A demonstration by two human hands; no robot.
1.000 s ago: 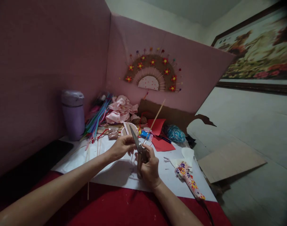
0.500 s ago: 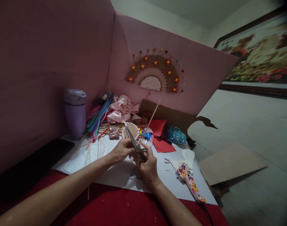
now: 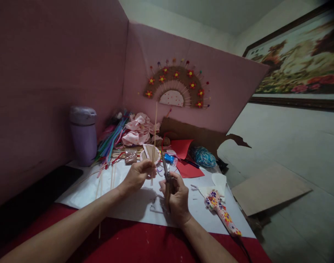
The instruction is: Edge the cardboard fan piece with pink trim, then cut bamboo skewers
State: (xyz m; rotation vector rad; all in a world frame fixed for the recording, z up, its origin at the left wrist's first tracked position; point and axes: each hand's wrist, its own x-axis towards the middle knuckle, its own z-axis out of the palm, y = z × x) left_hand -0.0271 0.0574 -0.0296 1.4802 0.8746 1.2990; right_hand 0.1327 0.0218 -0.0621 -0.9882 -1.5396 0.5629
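Observation:
Pinched in my left hand (image 3: 141, 173) are thin wooden sticks (image 3: 155, 135), held nearly upright with one reaching well above the others. My right hand (image 3: 178, 197) is closed around the handles of a pair of scissors (image 3: 167, 179), blades pointing up and away from me, a little apart from the sticks. Behind the sticks lies a round cardboard piece (image 3: 146, 155) with a pink spotted rim, partly hidden by them. White paper (image 3: 134, 204) spreads under both hands.
At the left stands a purple tumbler (image 3: 84, 140) near pipe cleaners (image 3: 112, 140) and pink fabric (image 3: 139, 129). Red paper (image 3: 190, 170), blue yarn (image 3: 204, 157) and a flower-patterned glue gun (image 3: 221, 212) with a cord lie right. A fan-shaped decoration (image 3: 193, 86) hangs on the pink panel.
My hands have moved apart. The sticks have swung from a slant to nearly upright in my left hand, and the scissors have shifted right and turned more upright.

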